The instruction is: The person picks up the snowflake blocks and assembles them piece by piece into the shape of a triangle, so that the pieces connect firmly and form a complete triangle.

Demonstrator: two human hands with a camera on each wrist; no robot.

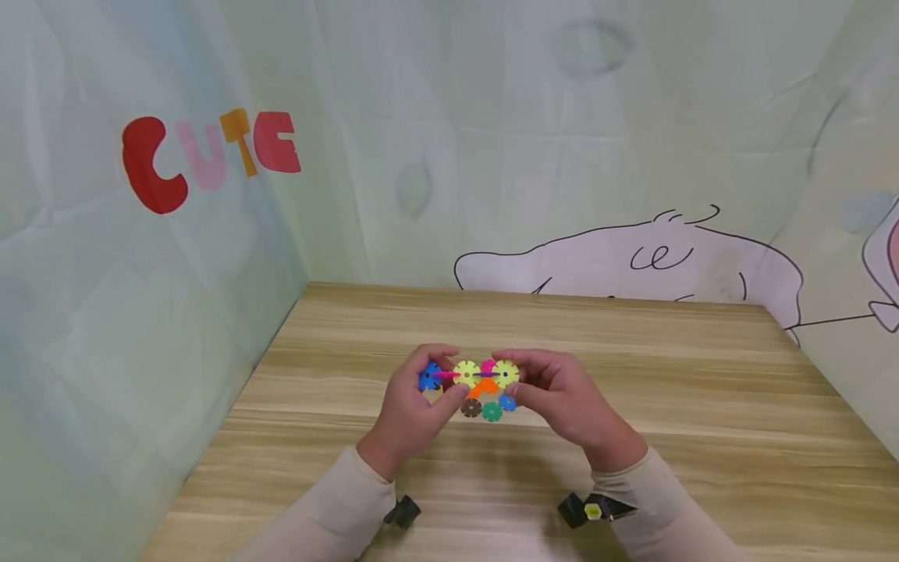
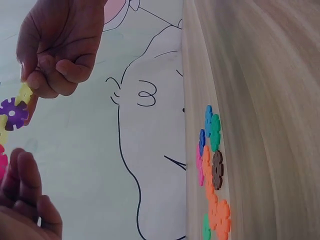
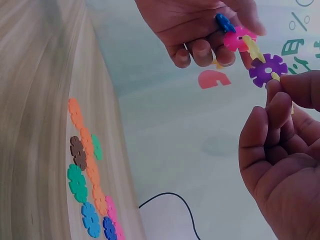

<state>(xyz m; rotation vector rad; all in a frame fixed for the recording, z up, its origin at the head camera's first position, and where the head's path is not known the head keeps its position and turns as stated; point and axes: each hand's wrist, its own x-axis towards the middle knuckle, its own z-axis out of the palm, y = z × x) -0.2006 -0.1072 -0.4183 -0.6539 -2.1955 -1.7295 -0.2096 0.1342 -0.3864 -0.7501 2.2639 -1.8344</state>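
Observation:
A short chain of slotted plastic snowflake discs hangs above the table between both hands. From its left end run a blue disc, a pink disc seen edge-on from the head, a yellow disc, a purple disc and a second yellow disc. My left hand holds the left part, its thumb at the lower edge of the first yellow disc. Thumb and forefinger of my right hand pinch the yellow disc at the right end. Neighbouring discs sit slotted crosswise into each other.
Loose discs lie on the wooden table below the hands: several orange ones, a brown one, green ones, blue ones and pink. A printed cloth wall borders the table's back and left.

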